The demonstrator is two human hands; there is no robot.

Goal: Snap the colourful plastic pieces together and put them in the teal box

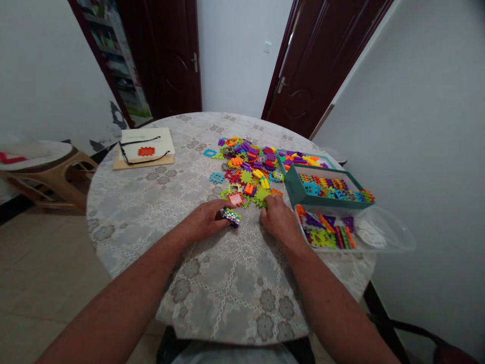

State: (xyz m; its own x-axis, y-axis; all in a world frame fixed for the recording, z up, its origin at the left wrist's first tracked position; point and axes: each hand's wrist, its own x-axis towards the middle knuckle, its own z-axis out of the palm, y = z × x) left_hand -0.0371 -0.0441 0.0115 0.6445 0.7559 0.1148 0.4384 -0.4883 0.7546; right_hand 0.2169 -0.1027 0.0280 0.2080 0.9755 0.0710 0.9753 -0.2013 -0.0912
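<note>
My left hand (206, 218) is closed round a small stack of toothed plastic building tiles (231, 216), with purple, white and green edges showing. At the near right edge of a loose pile of colourful tiles (246, 151), my right hand (278, 218) has its fingertips on a yellow-green tile (261, 195). Whether those fingers grip that tile or only touch it, I cannot tell. Between the two hands lie a pink-centred red tile (236, 198) and an orange piece (249, 189).
At the right stand a green box (322, 194) of tile rows, a lid (333, 161) with loose pieces, and a clear plastic tub (394, 237) with sorted pieces. Eyeglasses (131, 162) and a red tile (146, 151) rest on papers (164, 139) at the left. A patterned cloth (227, 283) covers the round table.
</note>
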